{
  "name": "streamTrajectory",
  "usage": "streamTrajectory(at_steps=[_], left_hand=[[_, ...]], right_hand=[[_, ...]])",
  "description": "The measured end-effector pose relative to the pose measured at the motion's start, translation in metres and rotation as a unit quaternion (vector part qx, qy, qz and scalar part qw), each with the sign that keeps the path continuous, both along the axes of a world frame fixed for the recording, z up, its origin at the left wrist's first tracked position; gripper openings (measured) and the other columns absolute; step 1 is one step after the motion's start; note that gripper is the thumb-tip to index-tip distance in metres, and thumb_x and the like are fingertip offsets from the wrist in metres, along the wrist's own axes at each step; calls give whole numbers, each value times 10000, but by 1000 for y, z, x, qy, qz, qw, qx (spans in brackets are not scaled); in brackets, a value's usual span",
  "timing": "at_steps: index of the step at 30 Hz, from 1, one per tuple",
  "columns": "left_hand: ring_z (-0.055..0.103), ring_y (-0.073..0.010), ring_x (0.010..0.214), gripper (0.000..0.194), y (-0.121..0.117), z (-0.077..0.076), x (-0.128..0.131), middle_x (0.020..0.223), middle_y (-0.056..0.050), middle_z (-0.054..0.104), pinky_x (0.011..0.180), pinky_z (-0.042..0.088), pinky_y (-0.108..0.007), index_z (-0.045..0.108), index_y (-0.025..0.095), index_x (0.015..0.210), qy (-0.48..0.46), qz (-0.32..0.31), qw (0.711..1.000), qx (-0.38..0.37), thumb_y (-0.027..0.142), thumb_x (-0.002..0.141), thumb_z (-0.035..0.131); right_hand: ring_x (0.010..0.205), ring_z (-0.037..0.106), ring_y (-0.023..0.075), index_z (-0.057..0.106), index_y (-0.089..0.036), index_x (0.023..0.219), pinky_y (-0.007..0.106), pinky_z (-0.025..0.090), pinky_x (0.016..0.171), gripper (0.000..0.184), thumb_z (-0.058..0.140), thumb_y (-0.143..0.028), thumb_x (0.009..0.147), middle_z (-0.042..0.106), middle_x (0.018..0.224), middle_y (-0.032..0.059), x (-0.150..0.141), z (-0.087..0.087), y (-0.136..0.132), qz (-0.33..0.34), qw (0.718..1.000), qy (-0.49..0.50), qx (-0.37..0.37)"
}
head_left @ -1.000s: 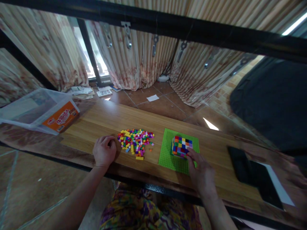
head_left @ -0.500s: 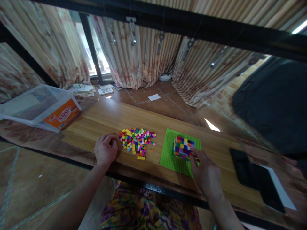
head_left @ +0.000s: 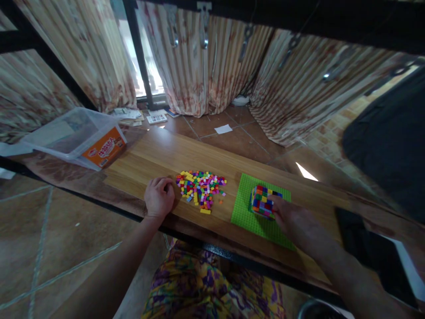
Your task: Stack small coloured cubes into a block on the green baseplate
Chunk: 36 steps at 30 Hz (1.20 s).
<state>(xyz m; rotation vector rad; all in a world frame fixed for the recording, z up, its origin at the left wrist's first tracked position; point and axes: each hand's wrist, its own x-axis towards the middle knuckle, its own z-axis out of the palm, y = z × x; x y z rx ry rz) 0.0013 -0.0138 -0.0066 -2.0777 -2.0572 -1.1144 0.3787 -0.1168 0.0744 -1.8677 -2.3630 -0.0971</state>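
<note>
My left hand (head_left: 160, 197) rests on the wooden table in a loose fist, just left of a heap of small coloured building bricks (head_left: 202, 186). No brick shows in its curled fingers. On the right, a green studded baseplate (head_left: 241, 204) carries a boxy block of multicoloured bricks (head_left: 260, 201). My right hand (head_left: 288, 215) reaches over the block's right side, its fingertips drawn together and touching the top. Whatever may lie under those fingertips is hidden. A yellow brick (head_left: 205, 211) lies apart at the heap's near edge.
A clear plastic bin (head_left: 73, 137) with an orange label stands at the table's left end. Dark flat objects (head_left: 372, 248) and a white sheet lie at the right end. A black metal edge (head_left: 232, 261) runs along the front. Curtains (head_left: 219, 66) hang behind.
The whole view has shifted, moving the table rightward in the picture. My right hand has moved from the block's near right corner up over its top. My left hand stays beside the heap.
</note>
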Motion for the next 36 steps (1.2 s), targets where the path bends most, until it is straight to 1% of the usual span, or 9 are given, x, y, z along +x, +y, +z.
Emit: streamTrajectory(at_steps=[6,9,12,19,24,27,30,33,36], left_hand=[[629,-225,904,207,-1,2,2,899,-63,703,827,482,-342,714,209,815,-7,3,1000,-7,200,827,508],[628,-228,907,211,-2,3,2,903,-64,702,825,482,-347,716,212,819,-6,5,1000,-11,194,826,505],[627,-233,916,211,-2,4,2,908,-68,698,832,480,-355,713,212,823,-10,5,1000,-12,192,827,503],[623,-233,921,202,-2,3,2,910,-64,696,844,478,-357,710,214,825,-17,1,1000,-13,196,822,508],[619,-234,915,201,-1,2,1,913,-67,698,843,478,-358,711,213,827,-17,-2,1000,-17,196,816,511],[619,-233,908,203,-1,1,1,915,-63,696,832,481,-356,712,216,825,-12,3,1000,-19,200,814,510],[619,-231,913,203,0,1,1,913,-64,694,839,482,-356,714,211,821,-15,1,1000,-11,202,812,511],[618,-232,916,206,0,2,1,913,-71,693,840,481,-358,716,205,827,-17,-5,1000,-5,200,814,510],[622,-230,914,202,-1,3,1,915,-69,695,828,480,-354,715,207,833,-12,-1,1000,-7,202,816,514]], right_hand=[[794,706,234,494,-129,1327,329,556,693,497,434,-82,836,728,966,143,-3,-1,1,23,998,-53,-18],[841,710,235,491,-138,1343,327,553,721,538,417,-45,819,724,1018,152,-4,1,6,46,997,-64,-20],[873,710,227,501,-168,1342,327,552,753,560,413,-27,807,722,1063,132,-6,3,11,56,997,-55,-23],[801,700,226,540,-149,1285,317,538,679,481,428,-70,824,727,973,122,-1,-3,5,8,999,-43,3],[689,655,195,619,-167,1136,291,500,576,290,430,-186,917,694,920,99,3,1,-14,-52,995,-20,86],[814,645,212,642,-160,1040,321,530,701,249,425,-247,953,669,959,112,-5,0,-31,-56,989,2,140],[967,597,257,642,-134,1064,397,517,837,266,425,-246,957,634,1071,154,-16,-11,-46,-64,987,-1,148],[1013,557,274,625,-134,1159,424,503,849,292,441,-213,946,594,1172,167,-25,-24,-54,-95,985,-24,140],[1048,532,277,618,-145,1199,419,497,865,306,467,-197,938,575,1220,157,-28,-30,-54,-117,982,-30,146]])
